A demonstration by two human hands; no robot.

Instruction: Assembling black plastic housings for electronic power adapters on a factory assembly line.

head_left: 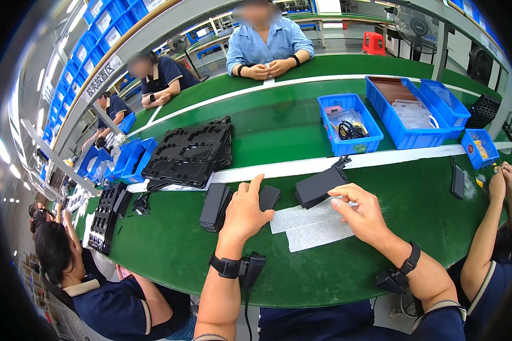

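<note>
My left hand (246,211) is open, thumb and fingers apart. It hovers between a stack of flat black rectangular pieces (214,206) on its left and a smaller dark flat piece (271,196) just beyond its thumb. A second stack of black rectangular pieces (318,186) lies ahead of my right hand (363,216). That hand is curled with a gap between thumb and forefinger, and nothing shows in it. Two overlapping white sheets (316,230) lie on the green table (199,261) between my hands, partly under the right stack.
Black moulded trays (190,150) are piled at the far left, beside blue bins (139,159). Further blue bins (351,125) with bagged parts and cables stand at the far right. Co-workers sit on both sides and across the table. A black part (457,181) lies at right.
</note>
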